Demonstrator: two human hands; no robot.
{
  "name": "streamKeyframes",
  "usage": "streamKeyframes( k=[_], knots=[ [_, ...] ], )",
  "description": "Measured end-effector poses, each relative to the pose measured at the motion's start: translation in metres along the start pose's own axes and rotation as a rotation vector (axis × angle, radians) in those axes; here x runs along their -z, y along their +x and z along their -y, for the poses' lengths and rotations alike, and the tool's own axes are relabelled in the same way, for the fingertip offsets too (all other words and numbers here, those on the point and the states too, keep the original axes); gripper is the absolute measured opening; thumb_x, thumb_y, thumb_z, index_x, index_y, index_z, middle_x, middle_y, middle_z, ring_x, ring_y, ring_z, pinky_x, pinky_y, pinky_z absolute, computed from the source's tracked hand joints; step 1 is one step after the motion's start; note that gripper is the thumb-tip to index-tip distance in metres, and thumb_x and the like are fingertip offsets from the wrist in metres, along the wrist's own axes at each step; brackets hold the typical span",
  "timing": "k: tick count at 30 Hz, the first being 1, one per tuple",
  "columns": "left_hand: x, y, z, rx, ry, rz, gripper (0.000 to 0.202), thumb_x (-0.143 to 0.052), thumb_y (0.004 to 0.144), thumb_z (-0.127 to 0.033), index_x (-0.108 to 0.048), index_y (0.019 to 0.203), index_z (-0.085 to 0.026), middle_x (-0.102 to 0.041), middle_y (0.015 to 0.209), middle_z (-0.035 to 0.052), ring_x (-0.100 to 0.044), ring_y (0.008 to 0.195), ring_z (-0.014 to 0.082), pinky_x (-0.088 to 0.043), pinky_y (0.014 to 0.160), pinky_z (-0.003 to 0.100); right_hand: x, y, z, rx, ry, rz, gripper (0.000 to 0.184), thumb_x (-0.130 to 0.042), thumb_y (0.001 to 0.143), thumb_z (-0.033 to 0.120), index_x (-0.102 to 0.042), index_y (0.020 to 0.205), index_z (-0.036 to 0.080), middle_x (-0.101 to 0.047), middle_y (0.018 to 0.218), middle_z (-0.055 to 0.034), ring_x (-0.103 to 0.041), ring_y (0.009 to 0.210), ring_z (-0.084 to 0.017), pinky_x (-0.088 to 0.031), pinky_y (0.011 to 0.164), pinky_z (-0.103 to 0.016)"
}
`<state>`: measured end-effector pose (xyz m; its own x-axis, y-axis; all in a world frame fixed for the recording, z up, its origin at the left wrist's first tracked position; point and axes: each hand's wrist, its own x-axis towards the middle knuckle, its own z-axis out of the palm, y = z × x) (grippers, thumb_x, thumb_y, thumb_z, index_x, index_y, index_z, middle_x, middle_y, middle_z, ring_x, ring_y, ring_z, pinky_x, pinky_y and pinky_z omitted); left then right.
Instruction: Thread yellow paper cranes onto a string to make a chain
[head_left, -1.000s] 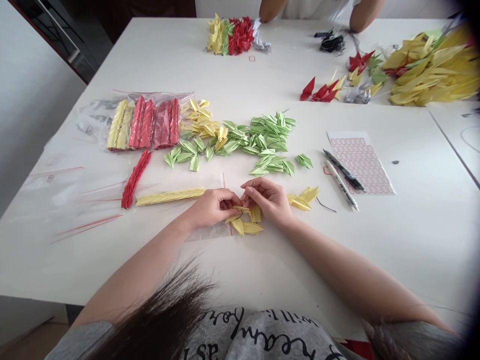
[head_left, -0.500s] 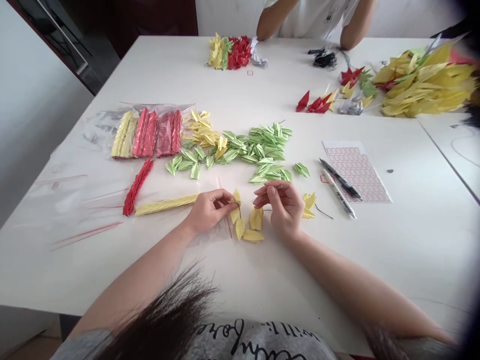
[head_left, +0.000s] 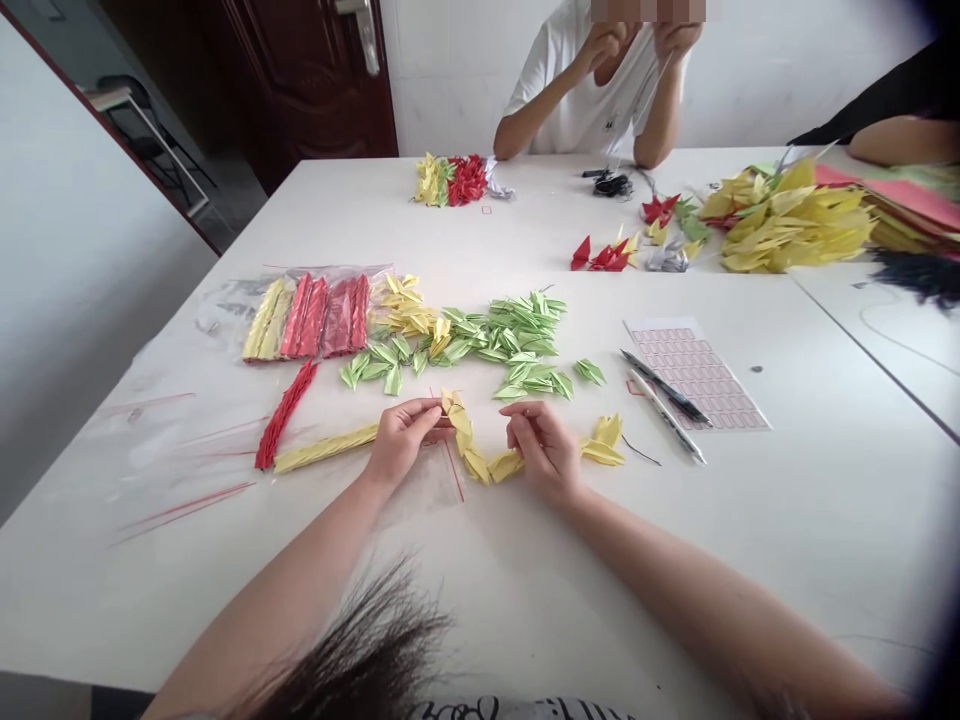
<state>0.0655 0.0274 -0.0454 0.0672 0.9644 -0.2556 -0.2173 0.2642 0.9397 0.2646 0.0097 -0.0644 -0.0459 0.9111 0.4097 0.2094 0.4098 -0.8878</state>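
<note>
My left hand (head_left: 401,443) and my right hand (head_left: 544,452) pinch the two ends of a short chain of yellow folded paper cranes (head_left: 466,443), which arches between them just above the white table (head_left: 750,560). Thread through the chain is too fine to make out. Left of my left hand lies a long yellow strand of stacked cranes (head_left: 324,449), and beyond it a red strand (head_left: 285,415). Loose yellow cranes (head_left: 604,443) sit right of my right hand, near a short black thread (head_left: 639,452).
A heap of green cranes (head_left: 517,340) lies ahead, with a plastic bag of bundled yellow and red strands (head_left: 300,320) beyond. To the right are two pens (head_left: 664,402) on a sheet of red-outlined labels (head_left: 694,375). A co-worker (head_left: 592,95) sits opposite behind more cranes.
My head has tilted up, showing more of the far side. My hands have drawn apart, and the yellow cranes now rise in an arched chain between them instead of lying on the table.
</note>
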Motion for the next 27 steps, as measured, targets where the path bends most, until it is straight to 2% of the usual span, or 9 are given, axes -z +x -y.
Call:
streamKeyframes(
  k=[5, 10, 13, 17, 19, 21, 23, 27],
  knots=[
    [-0.002, -0.001, 0.005, -0.105, 0.144, 0.015, 0.038, -0.085, 0.065, -0.043, -0.073, 0.085, -0.014, -0.074, 0.084, 0.0067, -0.069, 0.076, 0.0173, -0.056, 0.075, 0.030, -0.001, -0.002, 0.001, 0.084, -0.136, 0.083, 0.021, -0.043, 0.102, 0.032, -0.061, 0.102, 0.022, -0.055, 0.063, 0.0022, -0.050, 0.051, -0.012, -0.042, 0.050, -0.025],
    [-0.001, -0.001, 0.014, -0.232, 0.267, 0.021, 0.030, -0.084, 0.068, -0.039, -0.071, 0.084, -0.016, -0.071, 0.079, 0.0037, -0.064, 0.071, 0.0139, -0.053, 0.070, 0.025, 0.004, 0.007, 0.015, 0.366, -0.334, 0.079, 0.023, -0.038, 0.102, 0.019, -0.060, 0.106, 0.021, -0.066, 0.082, -0.0054, -0.058, 0.072, -0.018, -0.047, 0.065, -0.030],
    [-0.002, -0.002, 0.015, -0.273, 0.298, 0.008, 0.029, -0.083, 0.070, -0.040, -0.071, 0.080, -0.016, -0.069, 0.076, 0.0025, -0.062, 0.068, 0.0132, -0.052, 0.067, 0.024, 0.017, 0.021, 0.022, 0.402, -0.532, 0.241, 0.026, -0.035, 0.103, 0.018, -0.061, 0.111, 0.019, -0.068, 0.087, -0.0081, -0.061, 0.079, -0.020, -0.048, 0.069, -0.032],
    [-0.002, -0.003, 0.016, -0.315, 0.307, -0.049, 0.031, -0.080, 0.073, -0.045, -0.072, 0.079, -0.016, -0.070, 0.075, 0.0035, -0.062, 0.068, 0.0139, -0.052, 0.067, 0.026, 0.038, 0.035, 0.015, 0.354, -0.796, 0.468, 0.026, -0.040, 0.102, 0.020, -0.066, 0.105, 0.017, -0.068, 0.088, -0.0089, -0.062, 0.083, -0.022, -0.048, 0.072, -0.034],
    [-0.002, -0.003, 0.017, -0.328, 0.284, -0.070, 0.033, -0.078, 0.075, -0.047, -0.073, 0.083, -0.015, -0.072, 0.080, 0.0049, -0.064, 0.071, 0.0154, -0.053, 0.070, 0.027, 0.045, 0.039, 0.011, 0.319, -0.876, 0.526, 0.022, -0.045, 0.099, 0.015, -0.067, 0.102, 0.017, -0.069, 0.091, -0.0095, -0.063, 0.086, -0.023, -0.048, 0.073, -0.035],
    [-0.001, -0.002, 0.017, -0.308, 0.243, -0.090, 0.037, -0.076, 0.076, -0.050, -0.074, 0.088, -0.015, -0.073, 0.082, 0.0055, -0.066, 0.073, 0.0165, -0.055, 0.069, 0.028, 0.047, 0.041, 0.013, 0.302, -0.945, 0.501, 0.019, -0.049, 0.096, 0.012, -0.067, 0.101, 0.017, -0.069, 0.094, -0.0109, -0.063, 0.089, -0.025, -0.050, 0.076, -0.038],
    [0.000, -0.001, 0.017, -0.274, 0.190, -0.109, 0.039, -0.075, 0.076, -0.052, -0.075, 0.091, -0.015, -0.074, 0.082, 0.0056, -0.068, 0.073, 0.0172, -0.056, 0.068, 0.028, 0.046, 0.044, 0.027, 0.348, -0.948, 0.413, 0.018, -0.051, 0.095, 0.012, -0.066, 0.102, 0.017, -0.069, 0.100, -0.0129, -0.064, 0.093, -0.027, -0.050, 0.081, -0.043],
    [-0.001, -0.001, 0.014, -0.250, 0.080, -0.116, 0.039, -0.075, 0.076, -0.052, -0.075, 0.092, -0.015, -0.075, 0.088, 0.0066, -0.070, 0.077, 0.0191, -0.058, 0.074, 0.031, 0.045, 0.033, 0.089, 0.563, -0.575, 0.259, 0.022, -0.054, 0.096, 0.016, -0.064, 0.113, 0.024, -0.070, 0.102, -0.0088, -0.065, 0.093, -0.024, -0.053, 0.081, -0.042]
  ],
)
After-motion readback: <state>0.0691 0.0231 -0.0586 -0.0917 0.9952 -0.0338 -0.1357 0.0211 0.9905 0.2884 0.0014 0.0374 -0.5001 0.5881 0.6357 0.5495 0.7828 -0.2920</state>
